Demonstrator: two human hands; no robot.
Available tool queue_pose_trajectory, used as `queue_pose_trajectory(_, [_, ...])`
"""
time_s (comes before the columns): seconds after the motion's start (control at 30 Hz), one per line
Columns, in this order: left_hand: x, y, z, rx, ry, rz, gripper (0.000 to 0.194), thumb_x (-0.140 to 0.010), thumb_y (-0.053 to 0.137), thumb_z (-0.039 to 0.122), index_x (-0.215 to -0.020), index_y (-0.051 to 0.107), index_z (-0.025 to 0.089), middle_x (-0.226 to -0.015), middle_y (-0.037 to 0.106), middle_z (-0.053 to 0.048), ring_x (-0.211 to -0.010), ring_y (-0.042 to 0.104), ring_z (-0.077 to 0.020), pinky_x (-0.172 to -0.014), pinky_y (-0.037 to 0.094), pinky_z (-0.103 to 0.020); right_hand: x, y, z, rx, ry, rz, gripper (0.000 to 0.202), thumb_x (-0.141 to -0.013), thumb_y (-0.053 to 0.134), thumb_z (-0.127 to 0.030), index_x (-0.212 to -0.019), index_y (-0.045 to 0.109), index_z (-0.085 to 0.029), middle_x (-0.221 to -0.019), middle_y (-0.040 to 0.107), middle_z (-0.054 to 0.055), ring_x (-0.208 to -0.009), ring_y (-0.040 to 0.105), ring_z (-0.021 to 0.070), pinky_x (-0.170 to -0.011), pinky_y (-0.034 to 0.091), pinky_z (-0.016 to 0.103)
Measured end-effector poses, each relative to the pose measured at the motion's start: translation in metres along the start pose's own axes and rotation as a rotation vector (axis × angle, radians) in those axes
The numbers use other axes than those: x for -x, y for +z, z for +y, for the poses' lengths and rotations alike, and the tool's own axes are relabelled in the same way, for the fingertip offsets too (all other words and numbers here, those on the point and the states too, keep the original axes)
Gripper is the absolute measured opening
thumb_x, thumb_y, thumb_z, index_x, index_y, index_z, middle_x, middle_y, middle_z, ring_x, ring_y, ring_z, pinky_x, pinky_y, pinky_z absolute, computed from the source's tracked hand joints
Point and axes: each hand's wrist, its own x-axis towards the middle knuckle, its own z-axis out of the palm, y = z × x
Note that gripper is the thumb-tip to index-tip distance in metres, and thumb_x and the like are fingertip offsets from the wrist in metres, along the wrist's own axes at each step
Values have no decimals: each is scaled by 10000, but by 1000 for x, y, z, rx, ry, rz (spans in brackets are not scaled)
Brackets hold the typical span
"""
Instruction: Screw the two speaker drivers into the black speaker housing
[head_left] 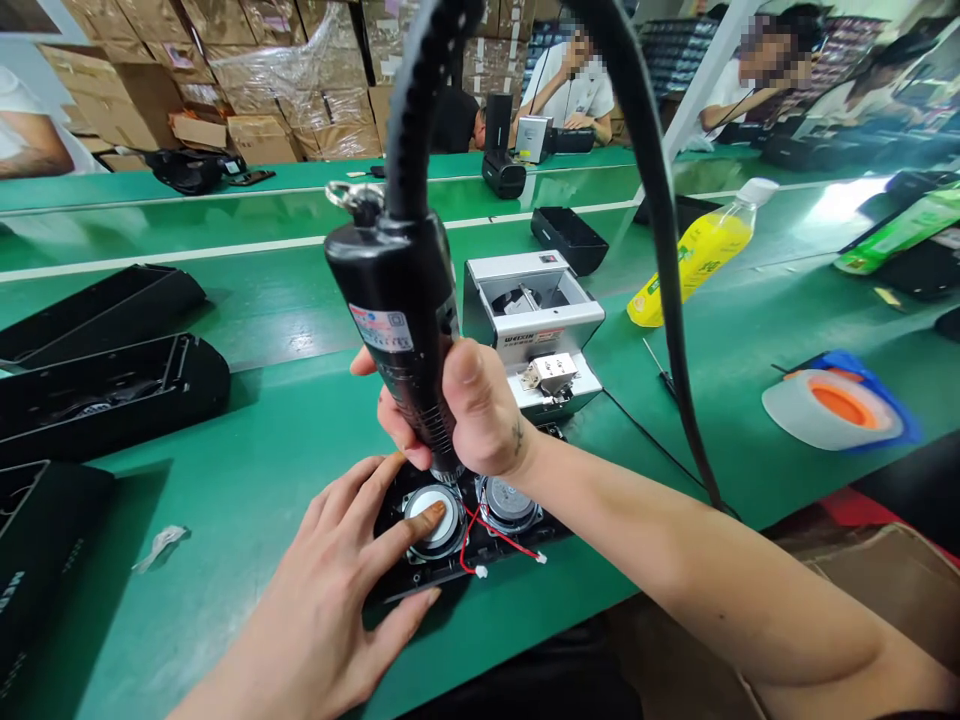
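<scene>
The speaker panel [442, 570] lies by the near edge of the table [247, 480], the left hand [322, 585] spread over it, not clasping. The right hand's grip [484, 415] is wrapped round the electric screwdriver [397, 290]; holding it square, clear of the red wires [517, 546], seems wise.

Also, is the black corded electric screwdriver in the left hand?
No: right hand grips the screwdriver; left hand touches a round silver speaker.
</scene>
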Motion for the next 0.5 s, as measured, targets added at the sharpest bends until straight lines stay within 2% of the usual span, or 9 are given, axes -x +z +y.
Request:
queue_pose_trajectory(0.13, [1,-1,2,-5,-9,1,401,-1000,579,357,-1400,588,326,-1643,310,-113,-1464,346,-433,-1025,512,-722,2,-2,3,-20,-46,-36,454,-1053,522,-633,-991,546,-184,-721,554,-19,-518,482,94,-488,411,220])
queue_pose_trajectory(0.4, [-2,-1,-1,-50,62,31,476,-949,629,355,-1419,574,300,-1528,387,-171,-1363,415,-470,-911,584,-717,2,-2,6,-1,-68,-122,432,-1091,433,-623,-964,467,-212,-702,478,-37,-512,458,90,-487,391,221])
queue_pose_trajectory(0.5, [0,2,-2,-55,75,63,500,-941,633,362,-1433,569,298,-1589,352,-164,-1373,423,-468,-899,600,-706,1,-1,5,25,-74,-100,448,-1085,433,-637,-933,464,-217,-702,502,-33,-511,468,90,-475,393,213])
